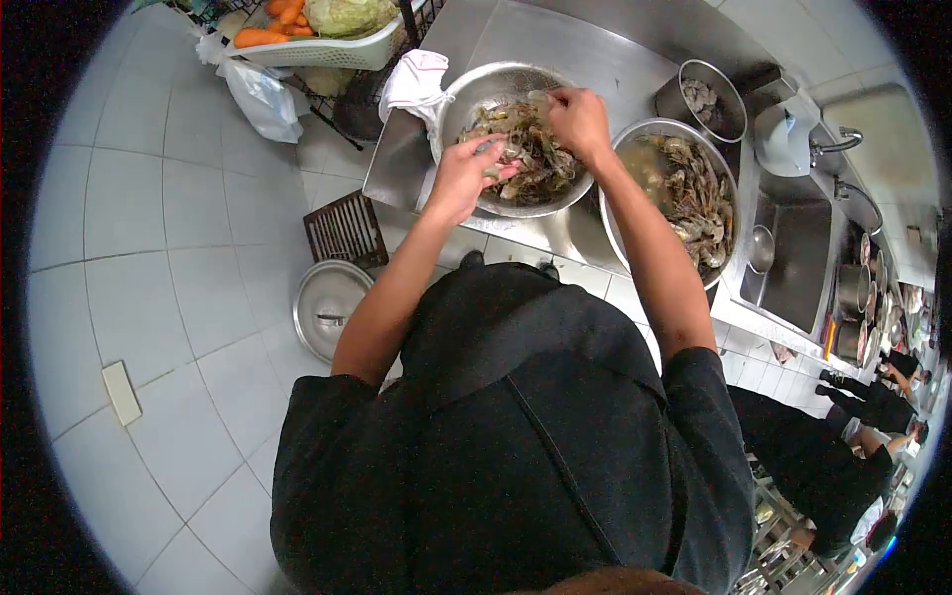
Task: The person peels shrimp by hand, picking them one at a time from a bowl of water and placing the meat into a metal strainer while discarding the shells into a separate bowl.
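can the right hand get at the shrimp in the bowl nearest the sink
Likely yes: the bowl is uncovered, close beside the one under the right hand, and nothing visible blocks the shrimp.

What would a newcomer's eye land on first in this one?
Probably the left hand and right hand, both at a metal bowl of shrimp on the steel counter. Just right of it, a second bowl also holds shrimp. Orange carrots stand out in the pale basket at upper left.
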The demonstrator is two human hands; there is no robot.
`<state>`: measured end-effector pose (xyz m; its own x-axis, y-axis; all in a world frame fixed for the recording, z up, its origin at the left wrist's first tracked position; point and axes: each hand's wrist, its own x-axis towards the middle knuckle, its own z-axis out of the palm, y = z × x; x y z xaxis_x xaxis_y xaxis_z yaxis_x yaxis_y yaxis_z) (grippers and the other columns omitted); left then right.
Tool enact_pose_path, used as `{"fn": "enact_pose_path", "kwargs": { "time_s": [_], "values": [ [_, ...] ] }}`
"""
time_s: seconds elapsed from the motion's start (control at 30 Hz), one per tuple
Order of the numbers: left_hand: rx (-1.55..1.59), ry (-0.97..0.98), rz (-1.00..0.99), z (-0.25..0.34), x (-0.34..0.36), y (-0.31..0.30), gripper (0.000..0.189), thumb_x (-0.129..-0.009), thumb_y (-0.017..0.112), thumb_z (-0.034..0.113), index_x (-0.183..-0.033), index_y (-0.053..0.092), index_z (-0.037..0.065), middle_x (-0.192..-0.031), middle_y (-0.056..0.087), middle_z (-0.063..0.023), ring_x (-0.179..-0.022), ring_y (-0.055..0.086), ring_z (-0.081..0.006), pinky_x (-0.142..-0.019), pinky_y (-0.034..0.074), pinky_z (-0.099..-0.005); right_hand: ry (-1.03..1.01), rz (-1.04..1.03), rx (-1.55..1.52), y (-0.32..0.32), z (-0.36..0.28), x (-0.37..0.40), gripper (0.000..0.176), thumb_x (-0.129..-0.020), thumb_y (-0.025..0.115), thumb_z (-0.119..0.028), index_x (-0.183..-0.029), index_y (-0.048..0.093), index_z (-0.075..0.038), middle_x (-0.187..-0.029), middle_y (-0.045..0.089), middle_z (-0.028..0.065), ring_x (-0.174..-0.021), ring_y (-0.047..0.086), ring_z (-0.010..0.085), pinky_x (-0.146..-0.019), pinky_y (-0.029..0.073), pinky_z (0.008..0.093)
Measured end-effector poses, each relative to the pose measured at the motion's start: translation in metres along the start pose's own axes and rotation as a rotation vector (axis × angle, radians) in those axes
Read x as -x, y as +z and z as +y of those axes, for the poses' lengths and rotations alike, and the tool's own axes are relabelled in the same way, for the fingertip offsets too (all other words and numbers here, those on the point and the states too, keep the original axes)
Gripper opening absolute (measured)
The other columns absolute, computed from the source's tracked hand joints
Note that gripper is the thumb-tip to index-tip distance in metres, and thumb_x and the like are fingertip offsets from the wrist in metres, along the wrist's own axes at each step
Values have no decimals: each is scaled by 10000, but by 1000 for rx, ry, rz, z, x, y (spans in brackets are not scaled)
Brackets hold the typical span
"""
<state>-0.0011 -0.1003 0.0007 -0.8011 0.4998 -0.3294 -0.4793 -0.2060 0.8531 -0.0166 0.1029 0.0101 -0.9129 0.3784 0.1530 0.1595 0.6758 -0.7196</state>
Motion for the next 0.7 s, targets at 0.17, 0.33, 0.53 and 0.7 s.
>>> {"fn": "enact_pose_path", "kwargs": {
  "time_s": [0.17, 0.33, 0.53, 0.7],
  "values": [
    [177, -29, 46, 1, -3, -7, 301, -964, 518, 139, -1172, 529, -77, -1120, 592, -147, -986, 620, -235, -853, 523, -381, -126, -229, 229, -8, 7, -4, 481, -704, 671, -163, -1157, 612, -10, -972, 651, 258, -943, 639, 388, -869, 506, 414],
    [170, -44, 46, -3, -11, -4, 233, -944, 486, 87, -1114, 549, -59, -1122, 588, -143, -1023, 589, -238, -872, 500, -454, -403, -531, 27, -7, -35, 41, 660, -694, 693, -169, -1315, 501, -55, -1185, 603, 228, -1110, 573, 386, -992, 436, 414],
    [127, -185, -116, -11, -6, -9, 262, -905, 425, 26, -1115, 560, -53, -1163, 580, -134, -1072, 559, -235, -885, 483, -460, -505, -500, 308, 9, -32, 65, 302, -701, 684, -121, -979, 597, -39, -878, 667, 198, -843, 646, 385, -750, 512, 478],
    [71, -174, -154, -19, -12, -14, 251, -892, 448, 15, -1095, 575, -57, -1117, 606, -118, -1040, 578, -224, -914, 467, -440, -468, -418, 276, 6, -35, 74, 225, -670, 696, -134, -858, 642, -21, -802, 668, 210, -772, 666, 373, -713, 539, 458]
  ]
}}
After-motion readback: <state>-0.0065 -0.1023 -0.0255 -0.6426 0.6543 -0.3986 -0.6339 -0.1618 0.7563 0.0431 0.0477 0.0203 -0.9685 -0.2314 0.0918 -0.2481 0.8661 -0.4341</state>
